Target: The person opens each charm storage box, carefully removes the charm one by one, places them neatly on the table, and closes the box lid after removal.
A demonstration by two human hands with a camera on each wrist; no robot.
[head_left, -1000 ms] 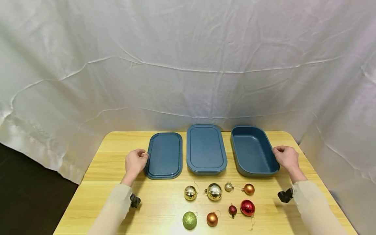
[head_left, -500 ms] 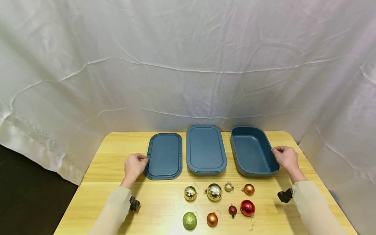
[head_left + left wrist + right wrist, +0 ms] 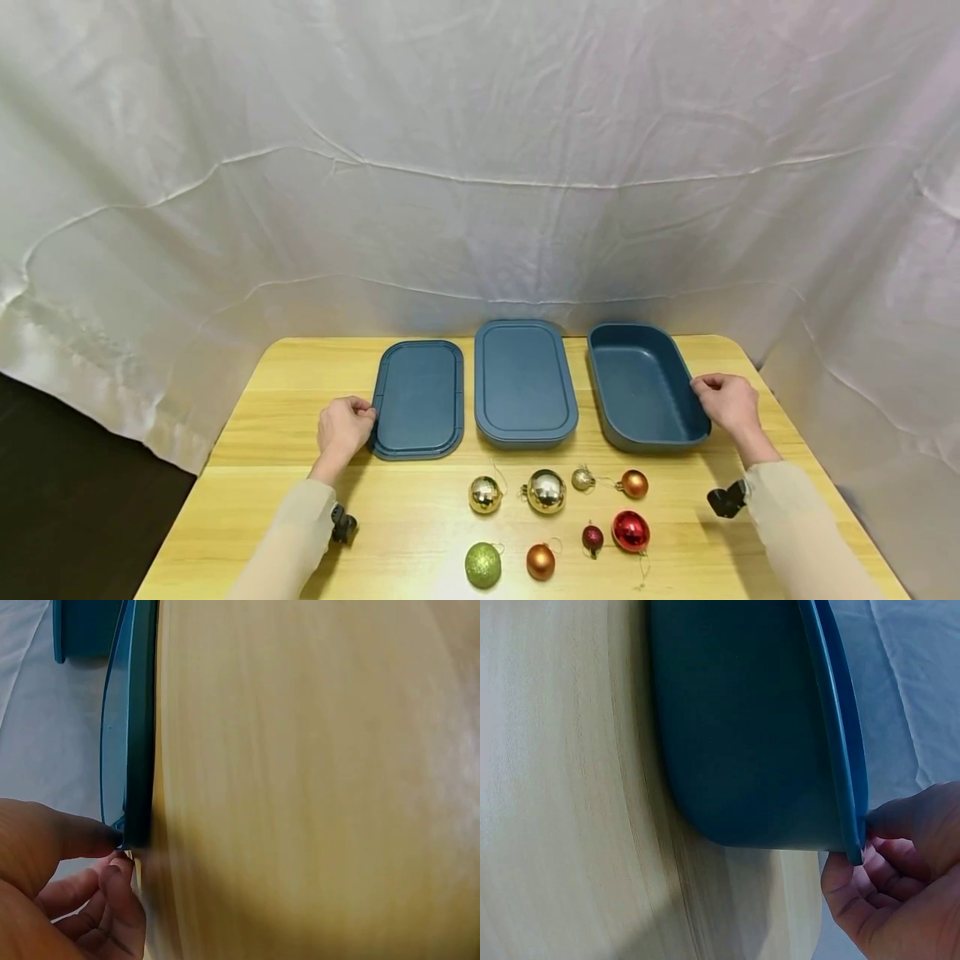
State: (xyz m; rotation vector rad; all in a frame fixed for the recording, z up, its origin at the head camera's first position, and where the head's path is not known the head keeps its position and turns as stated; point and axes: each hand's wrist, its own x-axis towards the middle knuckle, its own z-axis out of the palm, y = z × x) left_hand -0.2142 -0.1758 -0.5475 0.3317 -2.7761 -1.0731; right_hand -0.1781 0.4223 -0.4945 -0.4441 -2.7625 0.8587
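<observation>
A flat blue lid (image 3: 417, 400) lies on the table at the left, and my left hand (image 3: 345, 427) pinches its left edge. In the left wrist view, the thumb (image 3: 94, 836) rests on the lid's rim (image 3: 140, 750) with the curled fingers beneath. To the right stands an uncovered, empty blue box (image 3: 648, 387); my right hand (image 3: 727, 404) pinches its right rim. The right wrist view shows the box's outer wall (image 3: 742, 735) with thumb and fingers either side of its rim. Between them sits a second blue box with its lid (image 3: 525, 379) on.
Several Christmas baubles lie in front of the boxes: two shiny gold ones (image 3: 546, 491), a small glittery one (image 3: 582, 478), orange ones (image 3: 633, 483), red ones (image 3: 631, 531) and a green one (image 3: 483, 565). A white curtain (image 3: 480, 208) hangs behind the wooden table (image 3: 262, 500).
My left hand has shifted slightly nearer along the lid's edge, and its fingers have drawn together on it. My right hand stays at the box rim. The lid and boxes have hardly moved.
</observation>
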